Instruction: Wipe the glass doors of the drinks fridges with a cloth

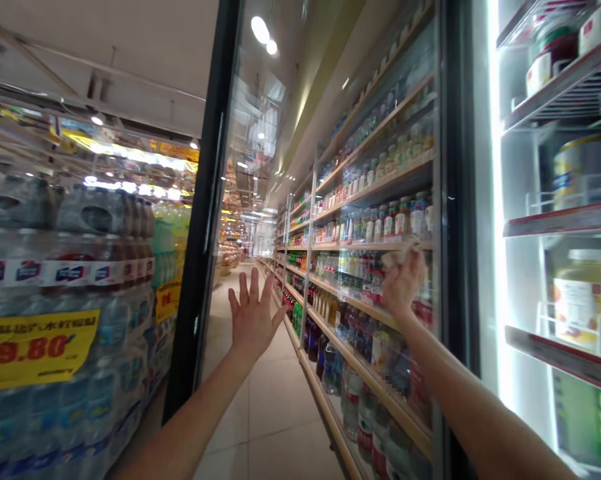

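A fridge's glass door (330,120) stands swung open in front of me, black-framed, with the aisle showing through it. My left hand (253,319) is flat against the pane, fingers spread. My right hand (403,280) is closed on a crumpled pale cloth (399,253) and presses it against the glass near the door's right edge.
The lit fridge interior (560,220) at right holds jars and tubs on wire shelves. Shrink-wrapped water bottle packs (65,267) with a yellow price sign (33,347) stand at left. Long shelves of bottled drinks (360,220) line the tiled aisle (275,413) beyond the glass.
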Tool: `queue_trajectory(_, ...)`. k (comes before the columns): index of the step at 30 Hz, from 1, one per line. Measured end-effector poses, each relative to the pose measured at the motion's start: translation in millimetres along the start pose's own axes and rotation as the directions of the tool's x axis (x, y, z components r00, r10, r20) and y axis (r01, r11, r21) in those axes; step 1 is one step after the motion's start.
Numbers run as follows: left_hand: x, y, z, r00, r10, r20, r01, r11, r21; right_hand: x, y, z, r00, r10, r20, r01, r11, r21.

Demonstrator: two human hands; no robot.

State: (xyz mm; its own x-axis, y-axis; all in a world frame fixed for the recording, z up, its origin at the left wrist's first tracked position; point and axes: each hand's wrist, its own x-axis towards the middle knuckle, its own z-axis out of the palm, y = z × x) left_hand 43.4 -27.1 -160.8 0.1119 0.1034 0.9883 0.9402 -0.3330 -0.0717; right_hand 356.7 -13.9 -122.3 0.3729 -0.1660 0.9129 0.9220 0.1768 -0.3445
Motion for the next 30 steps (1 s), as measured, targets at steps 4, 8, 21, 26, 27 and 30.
queue_trajectory(4,26.0,6.3,1.7,0.997,0.078,0.018,-0.078,0.997,-0.016,-23.3,-23.1,-3.4,0.795,-0.538,0.28,0.52,0.842,0.142)
queue_trajectory(8,52.7,11.8,1.8,0.997,0.067,0.028,-0.067,0.998,0.003,9.7,7.4,-6.6,0.98,-0.142,0.14,0.141,0.99,0.018)
queue_trajectory(21,53.8,13.0,0.4,0.998,0.064,0.028,-0.065,0.998,0.021,53.6,25.8,-7.9,0.996,-0.016,0.088,0.017,1.0,-0.013)
queue_trajectory(26,54.0,14.2,-0.7,0.998,0.057,0.033,-0.058,0.998,0.03,64.9,-16.4,8.2,0.961,-0.199,0.19,0.197,0.98,0.03)
queue_trajectory(27,54.1,14.6,-1.8,0.998,0.056,0.04,-0.057,0.998,0.038,56.2,-32.2,11.7,0.918,-0.317,0.239,0.308,0.948,0.073)
queue_trajectory(30,54.9,16.5,-5.9,0.997,0.04,0.071,-0.045,0.996,0.077,37.2,-58.2,15.6,0.757,-0.581,0.298,0.543,0.814,0.205)
